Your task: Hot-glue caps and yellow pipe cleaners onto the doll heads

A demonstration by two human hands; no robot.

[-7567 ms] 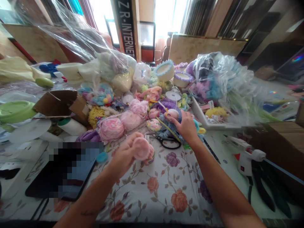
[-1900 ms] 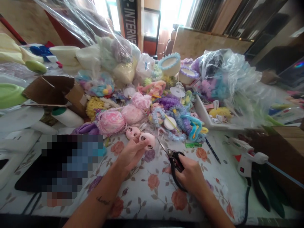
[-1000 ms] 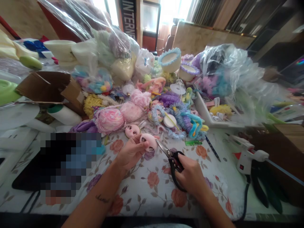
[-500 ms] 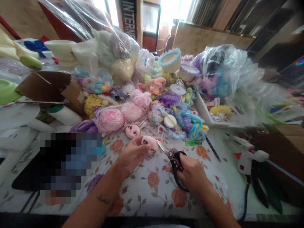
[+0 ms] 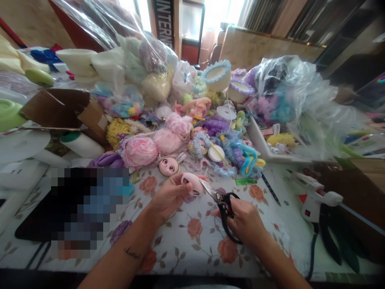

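Note:
Between the thumb and fingers of my left hand [image 5: 170,194] is a pale pink doll face [image 5: 194,184] with printed eyes, tilted above the flowered tablecloth [image 5: 177,257]. My right hand [image 5: 245,214] is wrapped round the black handles of a pair of scissors [image 5: 222,200]. The scissor blades point up and left, with their tips at the right edge of the doll face. Whether they touch or cut it I cannot tell. A second doll face [image 5: 168,165], round with big eyes, lies just beyond my left hand. Part of the held face is covered by my fingers.
Pink yarn balls [image 5: 140,150] and colourful doll parts are heaped behind my hands. A white tray [image 5: 260,144] stands right of them, with a pen [image 5: 270,188] and glue gun [image 5: 315,196] nearer. At left are a dark, partly blurred tablet [image 5: 60,216] and cardboard box [image 5: 57,108].
Both hands keep nearly the same pose, with the doll face and scissors still held. The whole view has shifted very slightly.

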